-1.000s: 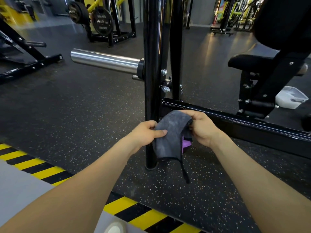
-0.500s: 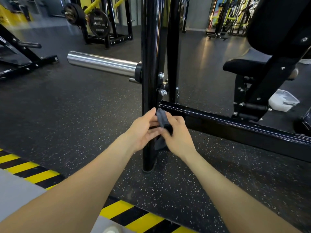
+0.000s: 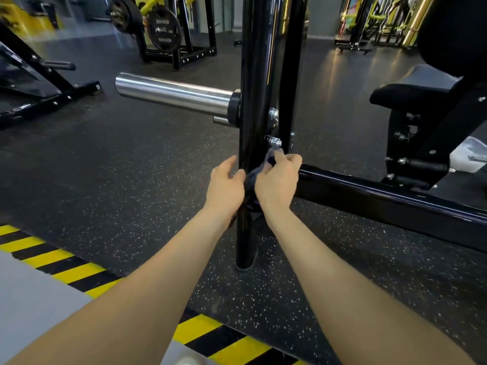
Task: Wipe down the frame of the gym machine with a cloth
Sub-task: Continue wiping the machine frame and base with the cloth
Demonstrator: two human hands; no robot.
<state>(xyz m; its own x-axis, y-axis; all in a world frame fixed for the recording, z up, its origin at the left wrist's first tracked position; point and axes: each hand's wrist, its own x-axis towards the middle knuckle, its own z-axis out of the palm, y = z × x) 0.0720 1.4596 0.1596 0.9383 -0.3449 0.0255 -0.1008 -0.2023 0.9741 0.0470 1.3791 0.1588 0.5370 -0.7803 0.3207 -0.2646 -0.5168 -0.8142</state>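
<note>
A person's right hand [image 3: 276, 185] presses a grey cloth [image 3: 253, 177] against the black upright post [image 3: 253, 101] of a gym machine, fingers curled round the fabric just below a pair of silver bolts [image 3: 274, 142]. The cloth is bunched between the two hands, at the point where the post meets a low horizontal bar [image 3: 382, 198] of the frame; a fold of it hangs down behind the wrists. The left hand [image 3: 224, 188] sits just beside the post on its other side, fingers relaxed and spread; whether its thumb touches the cloth cannot be told. A chrome sleeve [image 3: 171, 92] juts out left from the post. A black padded seat [image 3: 405, 94] stands to the right. The post stands on speckled rubber floor [image 3: 131, 180], edged nearer the camera by yellow-and-black tape [image 3: 66, 262]. Weight plates [image 3: 163, 32] hang on a rack in the background.
</note>
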